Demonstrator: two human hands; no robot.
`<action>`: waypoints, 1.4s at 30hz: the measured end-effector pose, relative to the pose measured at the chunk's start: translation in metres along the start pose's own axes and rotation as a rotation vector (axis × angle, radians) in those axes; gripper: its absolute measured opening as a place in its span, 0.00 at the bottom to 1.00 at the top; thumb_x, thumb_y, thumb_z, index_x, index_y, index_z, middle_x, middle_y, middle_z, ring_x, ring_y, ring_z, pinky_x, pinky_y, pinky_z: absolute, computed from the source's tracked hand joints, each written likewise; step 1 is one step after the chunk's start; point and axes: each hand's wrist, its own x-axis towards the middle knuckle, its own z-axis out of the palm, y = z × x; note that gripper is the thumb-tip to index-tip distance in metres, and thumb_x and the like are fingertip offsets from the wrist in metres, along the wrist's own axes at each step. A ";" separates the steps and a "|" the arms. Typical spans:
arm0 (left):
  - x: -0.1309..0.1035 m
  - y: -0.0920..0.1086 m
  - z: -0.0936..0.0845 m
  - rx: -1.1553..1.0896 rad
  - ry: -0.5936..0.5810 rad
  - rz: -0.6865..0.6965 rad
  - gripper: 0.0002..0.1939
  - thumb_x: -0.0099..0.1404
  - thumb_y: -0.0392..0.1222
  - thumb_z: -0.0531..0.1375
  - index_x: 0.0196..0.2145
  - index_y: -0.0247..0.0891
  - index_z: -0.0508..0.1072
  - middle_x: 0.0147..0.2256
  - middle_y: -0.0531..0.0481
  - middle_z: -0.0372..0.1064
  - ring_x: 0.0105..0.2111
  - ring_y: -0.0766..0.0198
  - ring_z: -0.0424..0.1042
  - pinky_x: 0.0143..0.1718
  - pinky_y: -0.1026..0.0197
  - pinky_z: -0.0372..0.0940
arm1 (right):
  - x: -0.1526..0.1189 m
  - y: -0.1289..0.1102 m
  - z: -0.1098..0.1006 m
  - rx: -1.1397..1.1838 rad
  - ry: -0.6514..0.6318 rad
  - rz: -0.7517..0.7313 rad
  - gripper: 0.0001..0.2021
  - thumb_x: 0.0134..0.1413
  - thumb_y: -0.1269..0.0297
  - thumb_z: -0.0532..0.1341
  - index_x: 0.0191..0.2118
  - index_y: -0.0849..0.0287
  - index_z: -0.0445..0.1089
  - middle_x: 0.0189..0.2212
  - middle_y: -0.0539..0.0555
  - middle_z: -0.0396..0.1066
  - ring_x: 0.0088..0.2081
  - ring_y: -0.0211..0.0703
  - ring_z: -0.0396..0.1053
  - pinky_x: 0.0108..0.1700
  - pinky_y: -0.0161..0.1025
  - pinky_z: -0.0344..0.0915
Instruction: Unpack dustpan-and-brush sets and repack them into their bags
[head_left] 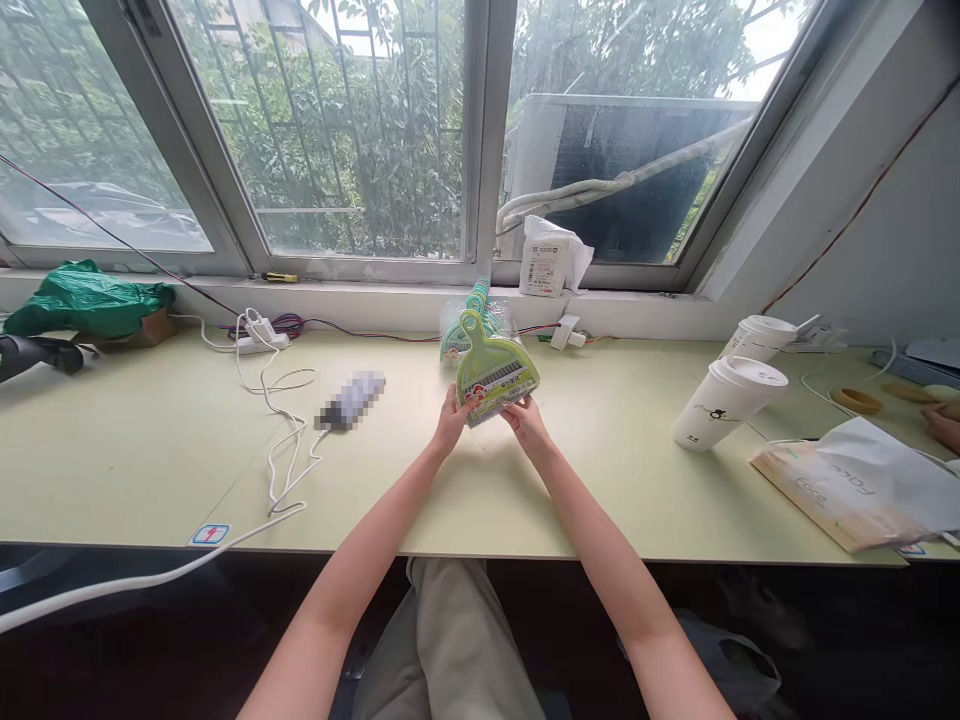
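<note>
Above the middle of the table I hold a small green dustpan in clear wrapping, with a dark-bristled brush set in it and a printed label along its lower part. Its looped handle points up and away from me. My left hand grips the lower left corner, and my right hand grips the lower right edge; both are closed on it. Right behind it, by the window sill, are more wrapped dustpans in green and teal, partly hidden by the one I hold.
Left of my hands lie a blurred-out device and a white cable. A power strip and a green plastic bag are farther left. Two white cups and a tissue pack stand right. Another person's hand shows at the right edge.
</note>
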 end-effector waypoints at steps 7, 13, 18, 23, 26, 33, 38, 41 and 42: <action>-0.001 0.004 -0.006 -0.002 -0.014 -0.170 0.33 0.55 0.48 0.66 0.56 0.45 0.59 0.51 0.45 0.70 0.45 0.52 0.74 0.42 0.49 0.72 | 0.008 -0.002 -0.010 -0.063 -0.005 0.036 0.18 0.41 0.62 0.71 0.40 0.56 0.68 0.37 0.53 0.77 0.38 0.46 0.77 0.50 0.48 0.74; 0.008 0.006 -0.020 -0.063 0.035 -0.260 0.33 0.57 0.45 0.62 0.59 0.43 0.57 0.49 0.43 0.71 0.33 0.54 0.78 0.32 0.52 0.72 | 0.010 -0.017 -0.029 -0.433 0.143 -0.034 0.11 0.53 0.56 0.63 0.32 0.59 0.73 0.29 0.58 0.77 0.34 0.52 0.77 0.44 0.52 0.74; 0.017 0.010 -0.041 -0.094 0.189 -0.380 0.19 0.58 0.43 0.60 0.46 0.35 0.69 0.41 0.43 0.74 0.33 0.58 0.77 0.27 0.60 0.71 | 0.004 -0.029 -0.034 -0.771 0.090 -0.536 0.17 0.49 0.71 0.63 0.45 0.46 0.74 0.55 0.49 0.69 0.60 0.52 0.60 0.62 0.55 0.58; 0.019 0.008 -0.055 -0.038 0.165 -0.483 0.18 0.57 0.43 0.61 0.44 0.34 0.70 0.36 0.43 0.75 0.29 0.61 0.75 0.20 0.65 0.66 | 0.007 -0.025 -0.031 -0.840 -0.100 -0.585 0.11 0.46 0.70 0.67 0.35 0.45 0.77 0.51 0.46 0.73 0.60 0.53 0.59 0.66 0.57 0.48; 0.020 0.005 -0.058 -0.019 0.051 -0.508 0.20 0.57 0.44 0.61 0.46 0.33 0.70 0.36 0.41 0.75 0.26 0.60 0.75 0.21 0.62 0.66 | 0.010 -0.021 -0.031 -0.777 -0.091 -0.536 0.04 0.49 0.62 0.67 0.26 0.46 0.76 0.42 0.48 0.77 0.52 0.53 0.66 0.62 0.57 0.54; 0.018 0.005 -0.058 0.044 0.001 -0.530 0.25 0.53 0.41 0.66 0.48 0.36 0.66 0.34 0.45 0.74 0.21 0.63 0.72 0.19 0.62 0.67 | 0.013 -0.007 -0.034 -0.820 0.028 -0.477 0.06 0.52 0.56 0.64 0.29 0.48 0.78 0.37 0.52 0.75 0.46 0.52 0.66 0.57 0.53 0.59; 0.010 0.003 -0.049 0.038 -0.148 -0.474 0.32 0.54 0.45 0.68 0.54 0.40 0.62 0.40 0.43 0.74 0.24 0.63 0.74 0.24 0.60 0.70 | 0.018 0.001 -0.041 -0.668 0.111 -0.432 0.08 0.43 0.57 0.68 0.31 0.51 0.77 0.50 0.55 0.66 0.50 0.50 0.64 0.53 0.49 0.65; 0.009 0.001 -0.049 0.051 -0.182 -0.440 0.33 0.53 0.47 0.68 0.54 0.42 0.62 0.43 0.43 0.74 0.25 0.65 0.74 0.22 0.63 0.69 | 0.023 0.004 -0.046 -0.575 0.141 -0.287 0.23 0.37 0.62 0.70 0.45 0.51 0.74 0.50 0.54 0.68 0.43 0.45 0.68 0.49 0.48 0.68; 0.009 0.001 -0.050 0.069 -0.184 -0.439 0.33 0.53 0.47 0.67 0.55 0.42 0.62 0.42 0.43 0.74 0.23 0.66 0.73 0.21 0.64 0.67 | 0.025 0.006 -0.048 -0.551 0.153 -0.214 0.27 0.36 0.63 0.71 0.49 0.51 0.72 0.48 0.54 0.70 0.41 0.44 0.69 0.48 0.48 0.69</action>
